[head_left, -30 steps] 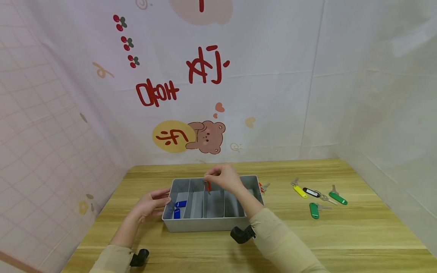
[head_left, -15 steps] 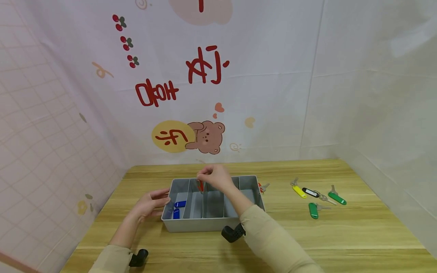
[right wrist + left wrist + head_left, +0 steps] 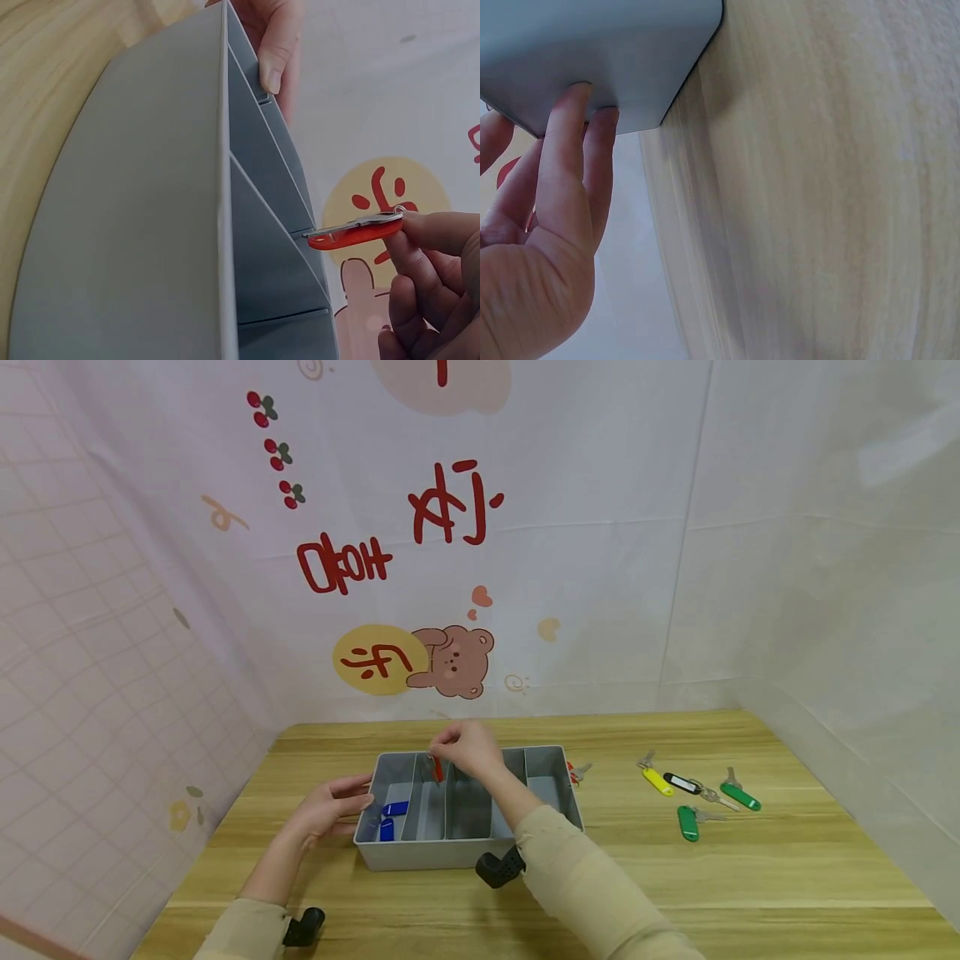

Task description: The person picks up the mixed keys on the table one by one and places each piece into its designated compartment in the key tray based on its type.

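Note:
My right hand (image 3: pixel 474 750) pinches a key with a red tag (image 3: pixel 352 235) at its ring end, between thumb and fingertips. The tag and key hang down over the second compartment from the left of a grey divided box (image 3: pixel 423 857). My left hand (image 3: pixel 330 810) holds the box at its left end, thumb over the rim and fingers against the outer wall, as the left wrist view shows. Two blue key tags (image 3: pixel 395 808) lie in the leftmost compartment. My right hand and forearm partly cover the compartments to the right.
Right of the box lies a key with a red tag (image 3: pixel 574 772), partly hidden by the wall. Farther right on the wooden table (image 3: pixel 787 868) are keys with a yellow tag (image 3: pixel 658 782), a black tag (image 3: pixel 683 783) and green tags (image 3: pixel 688 823). A printed cloth (image 3: pixel 600 568) hangs behind.
My right hand has moved left with the red-tagged key, from over the divider beside the middle compartment to over the second compartment. The left hand and box have stayed in place.

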A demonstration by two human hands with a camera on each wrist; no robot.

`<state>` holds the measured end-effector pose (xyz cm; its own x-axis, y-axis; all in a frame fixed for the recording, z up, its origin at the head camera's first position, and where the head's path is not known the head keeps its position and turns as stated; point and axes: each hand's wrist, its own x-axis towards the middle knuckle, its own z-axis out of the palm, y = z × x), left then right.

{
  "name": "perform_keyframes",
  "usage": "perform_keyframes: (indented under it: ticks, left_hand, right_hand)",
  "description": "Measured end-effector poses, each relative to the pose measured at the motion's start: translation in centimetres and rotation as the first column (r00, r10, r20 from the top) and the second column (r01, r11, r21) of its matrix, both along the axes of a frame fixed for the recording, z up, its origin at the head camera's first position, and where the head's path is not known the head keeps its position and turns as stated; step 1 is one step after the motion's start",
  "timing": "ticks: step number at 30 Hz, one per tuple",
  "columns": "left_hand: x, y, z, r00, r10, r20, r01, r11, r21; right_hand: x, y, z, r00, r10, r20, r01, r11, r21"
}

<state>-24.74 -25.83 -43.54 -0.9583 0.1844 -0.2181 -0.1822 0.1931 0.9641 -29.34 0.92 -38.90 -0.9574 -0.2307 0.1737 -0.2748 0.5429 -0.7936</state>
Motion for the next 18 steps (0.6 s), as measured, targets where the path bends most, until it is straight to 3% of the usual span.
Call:
perform_keyframes:
  ticks: [18]
  left_hand:
    - [-0.01, 0.04, 0.04, 1.0, 0.002, -0.002, -0.002, 1.0, -0.005]
  right_hand:
    - [-0.32, -0.11, -0.06, 0.995, -0.039, 0.089, 0.033, 0.997, 0.071]
